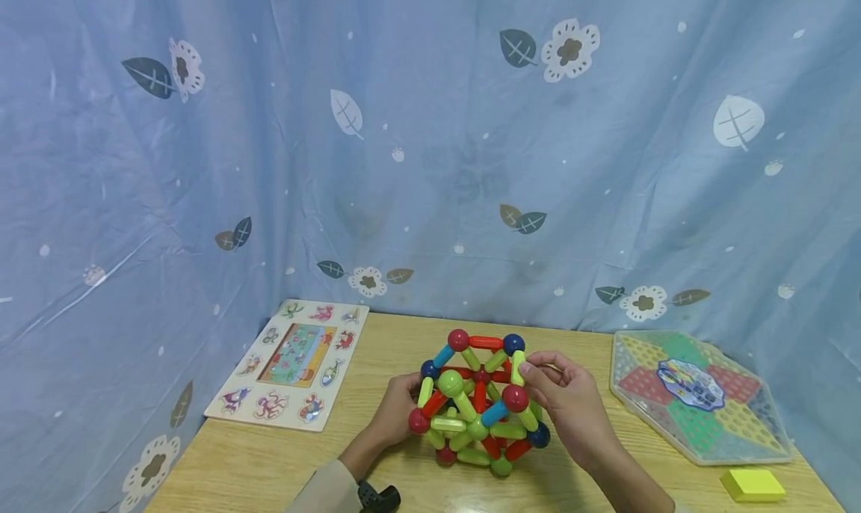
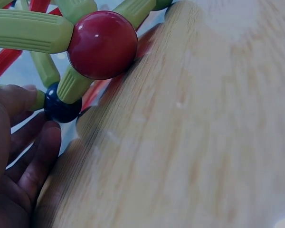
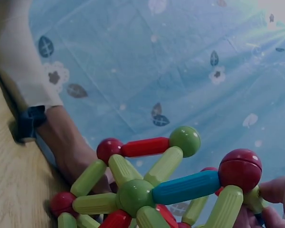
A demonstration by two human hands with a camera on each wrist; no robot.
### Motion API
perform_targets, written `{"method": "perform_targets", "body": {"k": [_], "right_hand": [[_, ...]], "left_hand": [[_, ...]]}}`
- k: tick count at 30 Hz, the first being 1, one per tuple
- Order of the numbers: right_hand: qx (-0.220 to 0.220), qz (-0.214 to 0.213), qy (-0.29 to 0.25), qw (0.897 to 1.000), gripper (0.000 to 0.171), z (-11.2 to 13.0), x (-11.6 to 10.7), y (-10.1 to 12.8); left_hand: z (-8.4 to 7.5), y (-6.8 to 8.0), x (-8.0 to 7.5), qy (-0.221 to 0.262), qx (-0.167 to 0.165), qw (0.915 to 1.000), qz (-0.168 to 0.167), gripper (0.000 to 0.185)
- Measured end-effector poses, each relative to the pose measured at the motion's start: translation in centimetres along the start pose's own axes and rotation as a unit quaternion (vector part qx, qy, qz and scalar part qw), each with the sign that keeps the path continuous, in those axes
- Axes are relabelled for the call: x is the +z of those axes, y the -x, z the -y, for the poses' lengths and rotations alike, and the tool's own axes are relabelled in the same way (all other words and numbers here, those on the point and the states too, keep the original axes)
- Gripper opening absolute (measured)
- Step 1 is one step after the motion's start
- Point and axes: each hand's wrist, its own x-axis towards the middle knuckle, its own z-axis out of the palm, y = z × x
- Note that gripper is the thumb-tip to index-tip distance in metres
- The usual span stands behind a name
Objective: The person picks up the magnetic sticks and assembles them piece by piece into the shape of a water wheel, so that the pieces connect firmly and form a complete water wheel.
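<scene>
A cage-like magnetic ball-and-rod structure [image 1: 477, 426] of red, green and blue balls joined by coloured rods stands on the table between both hands. My left hand [image 1: 395, 414] holds its left side, partly hidden behind it. In the left wrist view, the thumb lies on a short green rod [image 2: 40, 100], and fingers sit under a dark blue ball [image 2: 61, 105]. My right hand [image 1: 570, 402] pinches an upright yellow-green rod [image 1: 518, 367] at the upper right, between a blue ball [image 1: 514, 344] and a red ball [image 1: 516, 398]. In the right wrist view, fingertips grip that rod beside a red ball [image 3: 240, 170].
An animal picture board [image 1: 267, 416] lies at the back left of the wooden table [image 1: 572, 490]. To the right are a hexagonal patterned box [image 1: 693, 386] and a yellow block [image 1: 752, 485]. A black object [image 1: 380, 498] sits near the left sleeve. Blue curtain [image 1: 430, 161] surrounds the back.
</scene>
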Motion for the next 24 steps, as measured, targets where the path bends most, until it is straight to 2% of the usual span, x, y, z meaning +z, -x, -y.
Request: {"method": "perform_targets", "body": {"k": [3,9,12,14,17,20,22,24], "right_hand": [[0.011,0.011,0.009,1.000,0.030,-0.1,0.1,-0.1],[0.022,0.021,-0.007,1.000,0.027,0.2,0.4,-0.4],[-0.013,0.021,0.041,0.999,0.026,0.3,0.1,-0.5],[-0.049,0.018,0.087,0.995,0.027,0.5,-0.5,-1.0],[-0.109,0.028,0.125,0.986,0.030,0.1,-2.4,-3.0],[-0.147,0.076,0.083,0.983,0.032,-1.6,-5.3,-6.4],[-0.153,0.103,0.055,0.981,0.033,-3.4,-7.1,-8.7],[-0.152,0.112,0.058,0.980,0.033,-5.5,-8.5,-10.5]], "left_hand": [[0.0,-0.1,-0.1,0.002,-0.003,1.0000,-0.001,0.026],[0.0,-0.2,-0.3,0.004,-0.007,1.0000,-0.001,0.026],[0.0,-0.1,-0.3,0.004,-0.012,0.9999,-0.003,0.026],[-0.1,-0.1,-0.3,0.001,-0.014,0.9999,-0.003,0.025],[-0.1,0.0,-0.3,0.005,-0.014,0.9999,-0.002,0.025],[-0.1,0.0,-0.2,0.006,-0.011,0.9999,-0.004,0.025],[0.0,0.0,-0.2,0.005,-0.012,0.9999,-0.005,0.025],[0.1,0.1,0.0,0.003,-0.015,0.9999,-0.002,0.025]]}}
